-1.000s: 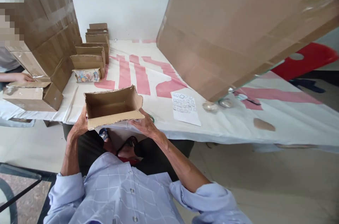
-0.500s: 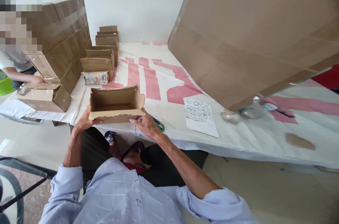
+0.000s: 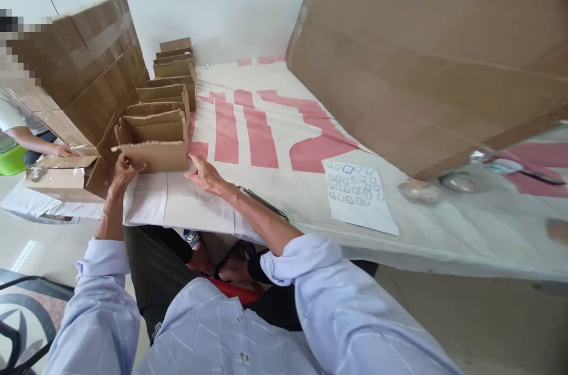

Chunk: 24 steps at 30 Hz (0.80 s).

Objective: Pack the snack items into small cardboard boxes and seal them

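At 11 o'clock from the seated body, an open box is being held, mouth up, at the near end of a row of boxes. Its lower left corner is being gripped by the left hand, while its lower right edge is being met by the fingertips of the right hand; how firmly these are pressing cannot be told. The box is apparently being lined up with the row, so level handling and an even release are being called for. At 2 o'clock, a paper with drawn outlines is being borne by the pale tablecloth, which is being crossed by red shapes. At 10 o'clock, a taped box is being attended to by a co-worker's hand. Farther off, between 10 and 11, cartons are being kept stacked; between 1 and 2, the table is being partly hidden by a big cardboard sheet. At 12, everything is being backed by a white wall.
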Each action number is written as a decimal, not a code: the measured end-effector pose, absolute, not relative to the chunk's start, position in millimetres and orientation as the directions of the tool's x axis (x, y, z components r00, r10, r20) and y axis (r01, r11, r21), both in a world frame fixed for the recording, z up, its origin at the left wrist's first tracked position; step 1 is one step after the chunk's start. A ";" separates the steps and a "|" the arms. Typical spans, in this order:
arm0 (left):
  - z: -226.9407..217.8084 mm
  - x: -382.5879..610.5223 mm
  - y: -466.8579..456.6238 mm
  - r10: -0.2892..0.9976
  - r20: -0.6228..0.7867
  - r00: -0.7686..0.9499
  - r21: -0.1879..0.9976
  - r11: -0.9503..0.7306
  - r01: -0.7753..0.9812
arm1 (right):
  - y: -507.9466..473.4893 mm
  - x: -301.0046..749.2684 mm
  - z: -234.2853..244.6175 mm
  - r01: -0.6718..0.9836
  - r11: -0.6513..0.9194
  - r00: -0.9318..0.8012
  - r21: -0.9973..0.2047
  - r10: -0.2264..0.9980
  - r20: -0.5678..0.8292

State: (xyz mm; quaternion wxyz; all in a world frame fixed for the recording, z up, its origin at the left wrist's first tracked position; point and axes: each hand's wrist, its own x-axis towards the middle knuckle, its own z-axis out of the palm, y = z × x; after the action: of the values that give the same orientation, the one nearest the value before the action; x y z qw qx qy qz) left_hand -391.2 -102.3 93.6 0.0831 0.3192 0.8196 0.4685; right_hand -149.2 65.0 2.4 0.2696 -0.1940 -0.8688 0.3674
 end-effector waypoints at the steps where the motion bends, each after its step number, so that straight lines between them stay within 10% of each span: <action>1: 86.9 -391.0 -102.0 0.584 0.149 -0.798 0.811 0.389 0.437 | 62.2 -147.7 -2.1 0.163 0.645 -0.788 -0.746 0.541 0.295; 7: 57.4 -379.0 -121.6 0.460 0.137 -0.877 0.682 0.598 0.421 | 44.3 -112.9 -12.2 0.185 0.678 -0.821 -0.711 0.504 0.267; 24: 60.3 -372.8 -68.7 0.628 0.089 -0.773 0.587 0.594 0.550 | 37.8 47.8 -37.9 0.521 0.802 -0.675 -0.292 0.596 0.434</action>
State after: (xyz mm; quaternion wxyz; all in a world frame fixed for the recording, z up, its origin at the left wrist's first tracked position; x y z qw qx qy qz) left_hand -372.8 -68.7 60.3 0.0638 0.3307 0.8905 0.3058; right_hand 47.8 37.8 -37.9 0.2622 -0.3060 -0.9124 0.0721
